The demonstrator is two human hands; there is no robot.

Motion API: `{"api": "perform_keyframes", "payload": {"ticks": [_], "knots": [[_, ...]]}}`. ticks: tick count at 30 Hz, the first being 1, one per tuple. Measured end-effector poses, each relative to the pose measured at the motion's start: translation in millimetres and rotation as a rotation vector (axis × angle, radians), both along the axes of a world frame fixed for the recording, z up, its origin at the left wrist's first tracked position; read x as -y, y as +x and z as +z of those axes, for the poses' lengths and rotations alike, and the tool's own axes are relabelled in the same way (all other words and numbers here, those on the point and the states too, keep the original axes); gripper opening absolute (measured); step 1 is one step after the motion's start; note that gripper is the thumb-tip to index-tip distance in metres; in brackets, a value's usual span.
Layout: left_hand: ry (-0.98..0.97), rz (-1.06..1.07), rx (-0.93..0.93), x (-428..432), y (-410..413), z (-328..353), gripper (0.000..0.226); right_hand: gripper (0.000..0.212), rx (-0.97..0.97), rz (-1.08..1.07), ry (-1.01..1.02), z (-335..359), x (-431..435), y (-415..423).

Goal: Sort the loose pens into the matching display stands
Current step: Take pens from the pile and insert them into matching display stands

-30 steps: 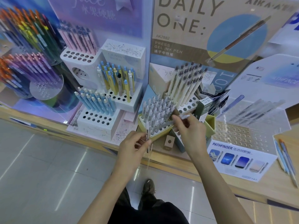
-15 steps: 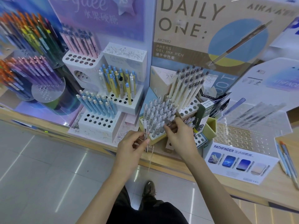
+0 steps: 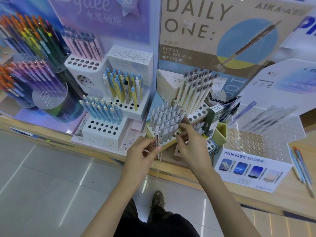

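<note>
my left grip (image 3: 142, 153) is clenched round a small bunch of clear pens (image 3: 157, 144), the thumb pinning them upright. their lower ends hang below the fist, over the edge of the worktop (image 3: 282, 197). just beyond that fist, almost touching the bunch, sits the yellow-edged stand (image 3: 168, 145). it is packed with the same clear, pale-capped pens, so i judge the match is made and i am feeding them in one at a time.

my right grip (image 3: 193, 147) is just to the right of the bunch, fingers (image 3: 181, 138) curled at the stand's front row. whether they pinch a pen or nothing i cannot tell, because the knuckles hide the tips.

the next move, as i read it, is to draw one pen out of the bunch with the right grip. then i drop it straight into one of the few dark holes showing beside those fingertips. the neighbours lean close, so a slanted entry could knock them.

a second ago the right grip was raised further off to the right, carrying a pen above the stand. half a second ago it was down among the standing pens. now it has drawn back toward the left fist, and the left grip and its bunch have barely shifted.
</note>
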State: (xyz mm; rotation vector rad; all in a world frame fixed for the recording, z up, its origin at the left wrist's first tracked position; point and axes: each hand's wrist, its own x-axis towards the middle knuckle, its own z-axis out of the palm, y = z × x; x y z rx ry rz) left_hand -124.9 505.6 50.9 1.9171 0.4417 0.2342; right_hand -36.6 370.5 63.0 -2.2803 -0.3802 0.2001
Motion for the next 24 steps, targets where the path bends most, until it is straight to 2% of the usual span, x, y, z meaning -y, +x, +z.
{"api": "perform_keyframes", "payload": {"ticks": [2,4,6,10,15,20,24], "knots": [[0.001,-0.011,0.021,4,3,4,0.016,0.027,-0.040,-0.008,0.199,20,2,-13],[0.011,-0.040,0.049,10,6,9,0.022,0.025,-0.088,0.040,0.310,32,-1,-23],[0.060,-0.076,0.069,14,12,11,0.034,0.020,-0.033,0.070,0.293,33,-2,-25],[0.151,-0.115,0.086,18,19,11,0.026,0.007,0.107,-0.010,0.290,32,16,-14],[0.408,0.070,0.164,15,26,6,0.031,0.017,0.223,-0.116,0.172,21,34,10],[0.366,0.066,0.124,12,33,7,0.017,0.005,0.259,-0.031,0.113,2,22,20],[0.352,0.074,0.157,14,32,4,0.019,0.020,0.221,0.067,0.011,-16,16,18]]}}
